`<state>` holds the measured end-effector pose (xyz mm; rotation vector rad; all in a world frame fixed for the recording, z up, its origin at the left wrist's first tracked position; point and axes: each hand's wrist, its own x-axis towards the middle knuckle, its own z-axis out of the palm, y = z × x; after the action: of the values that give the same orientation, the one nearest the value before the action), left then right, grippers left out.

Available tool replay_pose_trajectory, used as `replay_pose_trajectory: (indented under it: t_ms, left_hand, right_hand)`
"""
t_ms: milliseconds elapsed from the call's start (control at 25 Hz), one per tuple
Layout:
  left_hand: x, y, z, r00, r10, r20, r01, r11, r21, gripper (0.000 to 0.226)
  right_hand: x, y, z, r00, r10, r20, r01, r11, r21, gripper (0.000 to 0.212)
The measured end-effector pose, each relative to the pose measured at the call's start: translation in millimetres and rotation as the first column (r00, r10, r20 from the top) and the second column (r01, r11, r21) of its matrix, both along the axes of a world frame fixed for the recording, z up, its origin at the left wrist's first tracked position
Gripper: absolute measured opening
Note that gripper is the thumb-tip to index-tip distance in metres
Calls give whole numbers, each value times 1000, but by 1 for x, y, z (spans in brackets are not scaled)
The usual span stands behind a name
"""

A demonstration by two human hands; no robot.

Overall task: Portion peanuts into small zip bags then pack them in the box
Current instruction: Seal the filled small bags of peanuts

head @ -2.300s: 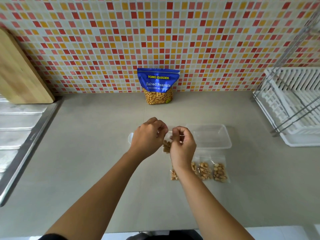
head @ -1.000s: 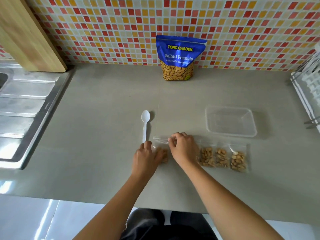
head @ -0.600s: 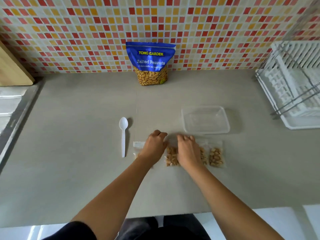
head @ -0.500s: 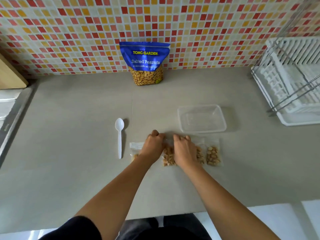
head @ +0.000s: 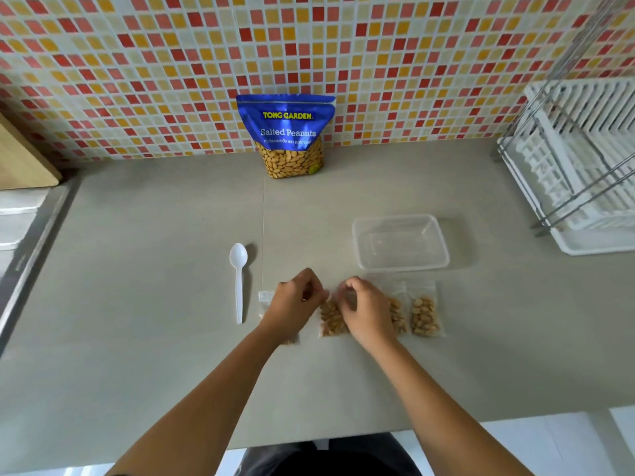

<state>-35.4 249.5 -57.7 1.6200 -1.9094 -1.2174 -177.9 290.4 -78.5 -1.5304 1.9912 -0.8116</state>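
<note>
Several small zip bags of peanuts lie in a row on the grey counter. My left hand (head: pixel 295 302) and my right hand (head: pixel 360 309) both pinch the top of the middle peanut bag (head: pixel 331 319). Another bag (head: pixel 266 297) is mostly hidden under my left hand. Two more filled bags lie to the right, one (head: pixel 398 314) partly covered by my right hand and one (head: pixel 424 314) fully visible. The clear plastic box (head: pixel 400 266) sits just behind them. The blue Salted Peanuts pouch (head: pixel 287 132) stands against the tiled wall.
A white plastic spoon (head: pixel 238 280) lies left of the bags. A white dish rack (head: pixel 584 173) stands at the right. A steel sink drainboard (head: pixel 24 231) and a wooden cutting board (head: pixel 20 159) are at the left. The counter's front edge runs below my forearms.
I set the bag I held in the air down at the left end of the row. Both hands then moved right onto the neighbouring bag and now pinch its top.
</note>
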Motion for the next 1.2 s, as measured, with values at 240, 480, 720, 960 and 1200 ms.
replay_pose_trajectory:
  t_ms: [240, 480, 720, 960, 1200]
  left_hand:
    - [14, -8, 54, 906, 166, -389, -96, 977, 192, 16]
    - [20, -38, 102, 983, -5, -183, -29, 984, -178, 5]
    - [13, -54, 127, 998, -36, 57, 59, 868, -492, 10]
    - [11, -57, 127, 997, 5, 75, 42, 787, -615, 8]
    - [17, -63, 122, 987, -7, 159, 112, 742, -661, 12]
  right_hand:
    - [16, -3, 38, 590, -171, 789, 219, 975, 48, 6]
    - [34, -39, 77, 562, -106, 821, 332, 937, -107, 7]
    - [44, -58, 98, 763, -86, 641, 325, 908, -265, 8]
    - [42, -68, 110, 877, -164, 451, 381, 810, -447, 8]
    - [36, -74, 113, 904, -175, 391, 355, 817, -455, 11]
